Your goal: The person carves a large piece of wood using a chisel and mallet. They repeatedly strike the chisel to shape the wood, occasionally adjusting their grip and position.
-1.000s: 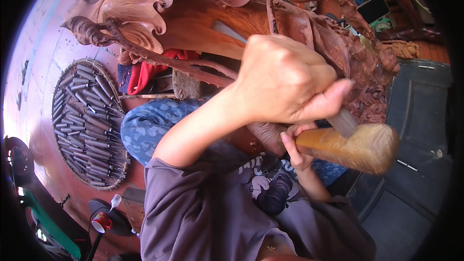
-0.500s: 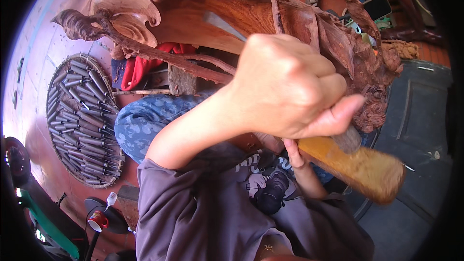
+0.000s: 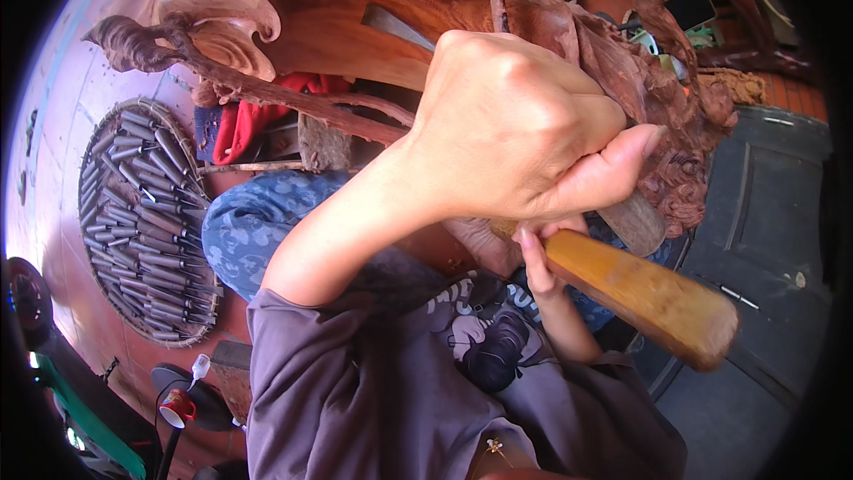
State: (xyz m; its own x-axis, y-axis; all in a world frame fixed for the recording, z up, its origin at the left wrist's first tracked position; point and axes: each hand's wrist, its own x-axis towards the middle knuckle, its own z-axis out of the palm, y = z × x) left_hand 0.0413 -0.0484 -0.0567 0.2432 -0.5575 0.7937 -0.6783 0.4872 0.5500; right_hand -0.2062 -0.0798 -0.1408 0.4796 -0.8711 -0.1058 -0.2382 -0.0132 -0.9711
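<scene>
Left hand [image 3: 524, 124] is clenched round a chisel [image 3: 395, 25] pointing upper left; right fingers [image 3: 538, 262] grip the mallet [image 3: 640, 293], lower right.

I see a reddish-brown carving [image 3: 498, 9] with paler pinkish curls at its left end. The mallet [image 3: 649, 293] is honey yellow, darker at its worn tip. My sleeve [image 3: 355, 382] is greyish purple with a dark print on the chest. The trousers [image 3: 258, 222] are blue with a pale mottled pattern. Grey steel chisels [image 3: 142, 213] fill a dark tray. A red cloth [image 3: 240, 120] lies under the carving.
</scene>
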